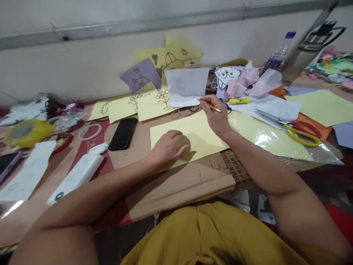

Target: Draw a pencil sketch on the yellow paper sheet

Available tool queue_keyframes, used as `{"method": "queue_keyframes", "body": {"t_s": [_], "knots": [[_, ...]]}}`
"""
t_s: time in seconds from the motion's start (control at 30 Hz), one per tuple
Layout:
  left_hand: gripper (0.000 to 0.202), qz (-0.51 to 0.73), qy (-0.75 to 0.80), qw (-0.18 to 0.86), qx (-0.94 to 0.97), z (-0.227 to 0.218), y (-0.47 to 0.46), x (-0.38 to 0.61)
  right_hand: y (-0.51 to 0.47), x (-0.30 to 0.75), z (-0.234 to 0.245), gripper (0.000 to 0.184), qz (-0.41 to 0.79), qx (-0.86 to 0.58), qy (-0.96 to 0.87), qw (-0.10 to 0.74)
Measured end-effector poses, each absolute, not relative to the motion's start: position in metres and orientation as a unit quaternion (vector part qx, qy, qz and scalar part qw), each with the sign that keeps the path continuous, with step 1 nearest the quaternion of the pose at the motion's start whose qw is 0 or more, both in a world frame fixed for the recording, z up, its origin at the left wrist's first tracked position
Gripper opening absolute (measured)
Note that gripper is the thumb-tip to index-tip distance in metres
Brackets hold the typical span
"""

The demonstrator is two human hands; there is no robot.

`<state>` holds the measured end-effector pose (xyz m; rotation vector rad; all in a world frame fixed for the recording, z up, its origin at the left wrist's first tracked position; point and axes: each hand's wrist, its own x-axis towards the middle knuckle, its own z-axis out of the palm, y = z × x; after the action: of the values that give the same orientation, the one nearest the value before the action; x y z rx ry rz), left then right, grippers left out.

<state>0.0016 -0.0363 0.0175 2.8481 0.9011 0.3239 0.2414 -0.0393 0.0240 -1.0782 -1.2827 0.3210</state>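
My right hand (213, 113) is closed around an orange pencil (214, 107), its tip close to the lower edge of a white sheet (188, 86) propped at the back. Under both hands lies a pale yellow sheet of paper (193, 125), on which I can make out only faint marks. My left hand (171, 148) rests palm down on that sheet near its left end, fingers loosely stretched and holding nothing. Behind it stand yellow cards with drawn flowers (154, 101) and a purple card with a cat drawing (141, 78).
Scissors with yellow and red handles (299, 129) lie right on a clear plastic sleeve (271, 134). A yellow glue stick (239, 101) is behind them. On the left are a black phone (123, 134), a tape roll (90, 131) and a white device (75, 178). A flask (309, 55) stands back right.
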Motion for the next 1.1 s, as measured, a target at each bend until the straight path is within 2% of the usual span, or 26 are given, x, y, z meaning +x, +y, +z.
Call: {"method": "queue_keyframes", "body": {"t_s": [0.13,0.3,0.47,0.6,0.8,0.97,1.1], "knots": [[0.039,0.126,0.343,0.042,0.93,0.014,-0.015,-0.013,-0.039,0.238,0.019,0.016,0.139,-0.491,-0.576,0.639],[0.042,0.142,0.358,0.028,0.922,0.002,0.004,-0.021,-0.037,0.234,0.009,0.012,0.142,-0.522,-0.594,0.596],[0.04,0.104,0.312,0.04,0.943,-0.002,0.006,-0.019,-0.038,0.23,0.003,0.015,0.165,-0.516,-0.619,0.569],[0.038,0.115,0.306,0.024,0.945,-0.004,-0.002,-0.019,-0.036,0.228,-0.007,0.021,0.235,-0.512,-0.611,0.556],[0.044,0.124,0.278,0.031,0.952,-0.002,-0.026,-0.012,-0.041,0.217,-0.015,0.019,0.314,-0.518,-0.574,0.551],[0.044,0.116,0.276,0.039,0.953,-0.005,-0.035,-0.007,-0.045,0.214,-0.013,0.021,0.323,-0.521,-0.57,0.547],[0.045,0.079,0.292,0.025,0.953,0.002,-0.039,-0.001,-0.044,0.219,-0.005,0.02,0.281,-0.513,-0.572,0.575]]}}
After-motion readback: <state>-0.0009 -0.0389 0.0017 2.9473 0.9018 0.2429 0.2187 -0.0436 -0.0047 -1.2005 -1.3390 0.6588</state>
